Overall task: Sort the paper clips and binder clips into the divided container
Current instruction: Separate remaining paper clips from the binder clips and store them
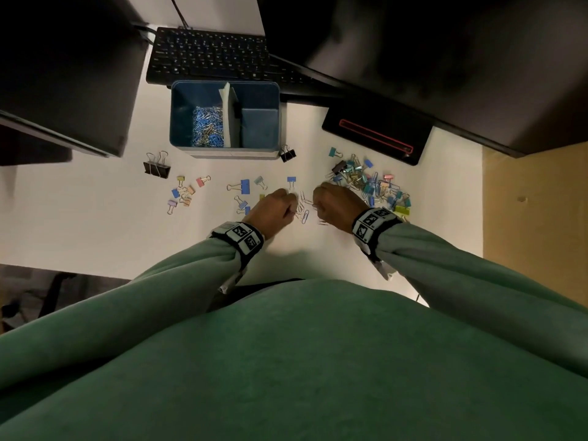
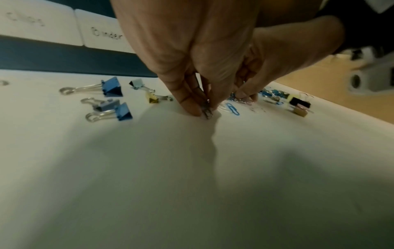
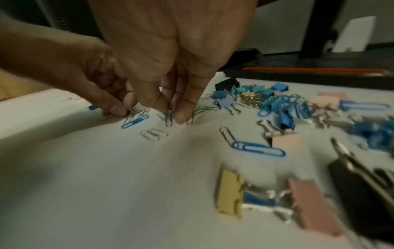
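Observation:
A blue divided container stands at the back of the white desk. Its left compartment holds a heap of paper clips; the right one looks empty. My left hand points its fingers down and pinches a silver paper clip against the desk. Just to its right, my right hand pinches a blue and silver paper clip on the desk. A few loose paper clips lie between the hands. A mixed pile of binder clips and paper clips lies right of my right hand. More binder clips are scattered to the left.
A black keyboard lies behind the container. A black pad with a red outline sits at the back right. A large black binder clip and a small one lie near the container's front. The desk ends at the right beside a wooden surface.

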`<action>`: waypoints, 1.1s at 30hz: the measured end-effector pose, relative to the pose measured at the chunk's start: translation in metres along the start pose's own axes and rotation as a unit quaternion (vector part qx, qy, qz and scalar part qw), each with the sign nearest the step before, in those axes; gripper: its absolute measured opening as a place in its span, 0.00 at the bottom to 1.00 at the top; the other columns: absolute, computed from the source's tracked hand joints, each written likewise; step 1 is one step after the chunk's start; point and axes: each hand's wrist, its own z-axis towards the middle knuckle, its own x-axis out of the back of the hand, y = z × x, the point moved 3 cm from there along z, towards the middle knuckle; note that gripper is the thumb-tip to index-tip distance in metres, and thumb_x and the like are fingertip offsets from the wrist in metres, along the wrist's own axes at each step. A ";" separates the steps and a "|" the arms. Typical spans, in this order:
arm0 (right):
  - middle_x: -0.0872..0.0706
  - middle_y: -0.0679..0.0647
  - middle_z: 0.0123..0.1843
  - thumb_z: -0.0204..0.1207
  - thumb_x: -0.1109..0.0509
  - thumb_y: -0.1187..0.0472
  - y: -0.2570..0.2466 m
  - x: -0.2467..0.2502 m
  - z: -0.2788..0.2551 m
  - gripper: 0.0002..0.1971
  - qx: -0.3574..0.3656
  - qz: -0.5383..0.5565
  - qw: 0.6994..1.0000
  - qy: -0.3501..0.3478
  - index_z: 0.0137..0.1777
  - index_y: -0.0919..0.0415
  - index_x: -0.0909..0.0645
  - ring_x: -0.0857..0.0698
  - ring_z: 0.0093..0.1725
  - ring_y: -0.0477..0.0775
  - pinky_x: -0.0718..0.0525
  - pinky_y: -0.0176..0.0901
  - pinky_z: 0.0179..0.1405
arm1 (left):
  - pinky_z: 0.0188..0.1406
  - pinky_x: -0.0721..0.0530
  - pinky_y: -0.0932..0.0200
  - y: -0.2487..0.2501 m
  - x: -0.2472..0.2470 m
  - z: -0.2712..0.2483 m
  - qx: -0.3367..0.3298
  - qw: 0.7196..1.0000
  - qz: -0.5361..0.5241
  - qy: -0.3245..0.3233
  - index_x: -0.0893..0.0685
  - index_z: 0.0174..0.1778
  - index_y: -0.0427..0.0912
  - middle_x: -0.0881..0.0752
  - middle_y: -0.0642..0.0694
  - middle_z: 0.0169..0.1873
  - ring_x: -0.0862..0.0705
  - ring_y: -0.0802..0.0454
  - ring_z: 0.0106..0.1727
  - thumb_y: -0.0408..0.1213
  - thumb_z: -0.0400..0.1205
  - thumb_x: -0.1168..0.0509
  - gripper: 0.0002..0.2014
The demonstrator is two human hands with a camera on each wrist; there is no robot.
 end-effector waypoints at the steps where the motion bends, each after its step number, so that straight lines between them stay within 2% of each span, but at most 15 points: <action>1: 0.17 0.60 0.45 0.72 0.35 0.70 0.002 0.002 -0.001 0.02 -0.017 0.036 0.999 0.009 0.42 0.65 0.21 0.17 0.43 0.62 0.18 0.49 0.40 | 0.37 0.21 0.57 -0.003 0.001 -0.001 0.013 0.999 -0.034 0.001 0.19 0.38 0.36 0.18 0.39 0.39 0.19 0.44 0.37 0.26 0.76 0.34 0.03; 4: 0.13 0.56 0.42 0.72 0.29 0.68 0.009 0.008 -0.007 0.03 -0.068 0.173 0.982 0.042 0.45 0.65 0.16 0.16 0.42 0.55 0.17 0.44 0.42 | 0.37 0.25 0.71 -0.009 0.013 -0.011 0.050 0.988 -0.147 0.015 0.19 0.36 0.42 0.17 0.43 0.37 0.19 0.49 0.38 0.28 0.75 0.30 0.06; 6: 0.13 0.52 0.40 0.72 0.27 0.68 0.004 0.013 -0.008 0.04 -0.077 0.242 0.966 0.052 0.46 0.62 0.14 0.15 0.40 0.49 0.16 0.42 0.42 | 0.39 0.25 0.74 -0.013 0.027 -0.018 0.069 0.978 -0.195 0.026 0.18 0.39 0.43 0.16 0.46 0.37 0.19 0.54 0.39 0.28 0.75 0.30 0.06; 8: 0.14 0.46 0.36 0.72 0.26 0.68 -0.012 0.022 -0.001 0.04 -0.070 0.294 0.951 0.066 0.45 0.62 0.14 0.17 0.36 0.38 0.18 0.32 0.39 | 0.41 0.22 0.71 -0.019 0.047 -0.025 0.082 0.968 -0.229 0.054 0.16 0.41 0.44 0.15 0.48 0.37 0.19 0.56 0.38 0.28 0.75 0.31 0.06; 10: 0.17 0.41 0.32 0.73 0.26 0.67 -0.039 0.037 0.013 0.02 -0.051 0.333 0.937 0.092 0.43 0.61 0.15 0.19 0.30 0.33 0.21 0.25 0.34 | 0.39 0.16 0.61 -0.025 0.074 -0.032 0.093 0.949 -0.283 0.101 0.16 0.41 0.45 0.13 0.44 0.38 0.16 0.52 0.39 0.28 0.75 0.31 0.06; 13: 0.15 0.44 0.35 0.74 0.27 0.66 -0.087 0.060 0.050 0.03 -0.008 0.364 0.923 0.127 0.46 0.60 0.15 0.16 0.33 0.36 0.16 0.30 0.37 | 0.44 0.13 0.55 -0.043 0.124 -0.038 0.105 0.916 -0.327 0.206 0.18 0.40 0.46 0.14 0.44 0.39 0.16 0.50 0.41 0.24 0.76 0.35 0.10; 15: 0.13 0.49 0.39 0.74 0.27 0.66 -0.116 0.072 0.082 0.04 0.013 0.358 0.922 0.145 0.47 0.61 0.15 0.15 0.37 0.42 0.14 0.34 0.41 | 0.48 0.12 0.55 -0.063 0.156 -0.037 0.137 0.901 -0.303 0.278 0.18 0.40 0.46 0.13 0.47 0.39 0.15 0.52 0.42 0.26 0.76 0.35 0.09; 17: 0.13 0.49 0.40 0.74 0.28 0.65 -0.137 0.079 0.109 0.03 0.008 0.335 0.929 0.156 0.46 0.59 0.15 0.15 0.39 0.45 0.14 0.37 0.43 | 0.50 0.12 0.55 -0.082 0.176 -0.030 0.176 0.901 -0.242 0.314 0.16 0.42 0.45 0.12 0.50 0.39 0.14 0.54 0.42 0.31 0.75 0.34 0.05; 20: 0.13 0.53 0.41 0.76 0.33 0.69 -0.154 0.082 0.133 0.06 -0.021 0.276 0.951 0.136 0.48 0.64 0.14 0.17 0.39 0.47 0.19 0.35 0.40 | 0.54 0.16 0.58 -0.096 0.184 -0.017 0.216 0.928 -0.122 0.278 0.14 0.47 0.43 0.11 0.48 0.44 0.13 0.51 0.47 0.33 0.76 0.33 0.06; 23: 0.14 0.56 0.51 0.79 0.34 0.67 -0.146 0.088 0.120 0.11 -0.004 0.241 0.961 0.137 0.59 0.64 0.17 0.16 0.48 0.49 0.17 0.39 0.51 | 0.61 0.18 0.55 -0.093 0.175 -0.014 0.204 0.934 -0.080 0.283 0.17 0.59 0.41 0.14 0.41 0.54 0.15 0.47 0.52 0.31 0.76 0.32 0.15; 26: 0.16 0.54 0.58 0.81 0.35 0.64 -0.104 0.087 0.080 0.13 0.021 0.238 0.956 0.172 0.64 0.62 0.20 0.17 0.52 0.45 0.18 0.32 0.53 | 0.53 0.17 0.57 -0.086 0.155 -0.030 0.172 0.918 -0.049 0.355 0.17 0.53 0.42 0.19 0.41 0.53 0.17 0.49 0.45 0.33 0.79 0.36 0.08; 28: 0.14 0.54 0.56 0.81 0.35 0.65 -0.059 0.075 0.047 0.10 -0.016 0.210 0.960 0.183 0.59 0.61 0.18 0.17 0.50 0.46 0.16 0.38 0.54 | 0.49 0.16 0.53 -0.093 0.133 -0.041 0.181 0.927 -0.014 0.327 0.15 0.51 0.40 0.16 0.39 0.50 0.16 0.45 0.44 0.36 0.82 0.37 0.07; 29: 0.14 0.54 0.55 0.81 0.36 0.66 -0.037 0.066 0.030 0.09 -0.042 0.183 0.966 0.177 0.57 0.60 0.18 0.16 0.51 0.48 0.16 0.42 0.55 | 0.51 0.16 0.50 -0.100 0.121 -0.043 0.194 0.936 0.024 0.292 0.14 0.54 0.39 0.15 0.36 0.51 0.15 0.40 0.47 0.35 0.82 0.37 0.10; 31: 0.15 0.56 0.59 0.80 0.37 0.66 0.000 0.045 0.001 0.10 -0.080 0.113 0.980 0.145 0.58 0.59 0.17 0.16 0.56 0.54 0.18 0.45 0.59 | 0.60 0.22 0.43 -0.116 0.100 -0.043 0.230 0.944 0.141 0.192 0.17 0.63 0.37 0.16 0.32 0.58 0.19 0.33 0.58 0.37 0.82 0.39 0.16; 33: 0.18 0.57 0.67 0.79 0.37 0.67 0.018 0.025 -0.024 0.14 -0.083 0.042 0.990 0.104 0.62 0.60 0.18 0.19 0.65 0.59 0.20 0.50 0.65 | 0.73 0.34 0.38 -0.125 0.083 -0.040 0.258 0.937 0.214 0.103 0.24 0.69 0.36 0.22 0.35 0.69 0.28 0.34 0.72 0.41 0.84 0.44 0.20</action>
